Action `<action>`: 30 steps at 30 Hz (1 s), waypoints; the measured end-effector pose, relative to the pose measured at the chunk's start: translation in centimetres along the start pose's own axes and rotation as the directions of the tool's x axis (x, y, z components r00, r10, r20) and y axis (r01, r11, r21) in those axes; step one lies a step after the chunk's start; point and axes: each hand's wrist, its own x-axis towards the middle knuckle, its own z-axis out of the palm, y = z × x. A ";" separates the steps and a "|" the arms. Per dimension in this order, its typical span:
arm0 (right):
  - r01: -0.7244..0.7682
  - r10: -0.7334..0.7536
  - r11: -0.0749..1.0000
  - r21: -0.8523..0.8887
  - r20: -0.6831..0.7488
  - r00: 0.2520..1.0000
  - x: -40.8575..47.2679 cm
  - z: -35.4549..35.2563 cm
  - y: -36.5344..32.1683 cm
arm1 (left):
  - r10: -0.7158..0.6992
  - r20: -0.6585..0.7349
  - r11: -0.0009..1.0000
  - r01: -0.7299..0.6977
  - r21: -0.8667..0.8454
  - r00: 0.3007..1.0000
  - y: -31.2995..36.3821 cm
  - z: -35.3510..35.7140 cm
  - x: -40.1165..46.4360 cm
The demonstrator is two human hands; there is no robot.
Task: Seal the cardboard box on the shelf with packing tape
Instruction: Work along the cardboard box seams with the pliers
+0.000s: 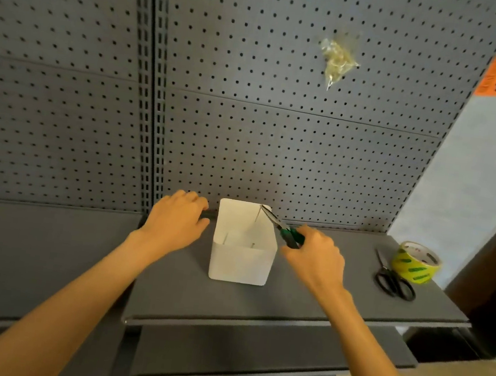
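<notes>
A small white box stands on the grey shelf, close to the pegboard back panel. Its top faces the camera; whether the flaps are fully closed cannot be determined, as the surface is overexposed.

The left hand is beside the box on its left, fingers loosely extended over the shelf, grasping nothing. The right hand is beside the box on its right, fingers curled around the green handles of a scissor-like tool. The tool's metal tip reaches over the box's far right corner.

A roll of yellow-green packing tape lies at the shelf's right end, well apart from the box. Black scissors lie just beside the roll. A crumpled clear wad is on the pegboard.
</notes>
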 end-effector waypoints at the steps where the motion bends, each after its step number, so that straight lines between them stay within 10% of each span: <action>1: 0.004 -0.004 1.000 -0.007 0.015 1.000 0.0 0.3 0.2 | -0.008 0.001 1.000 0.008 0.015 1.000 -0.2 -0.2 -0.1; 17: 0.192 -0.193 0.981 -0.024 -0.033 0.981 2.1 -0.5 -3.5 | -0.082 -0.061 0.993 0.087 0.077 0.995 -1.9 -3.1 -1.3; 30: 0.505 -0.519 0.853 0.134 0.118 0.847 -1.4 4.5 -17.3 | -0.423 -0.037 0.884 0.422 0.202 0.905 -13.2 -6.6 -13.0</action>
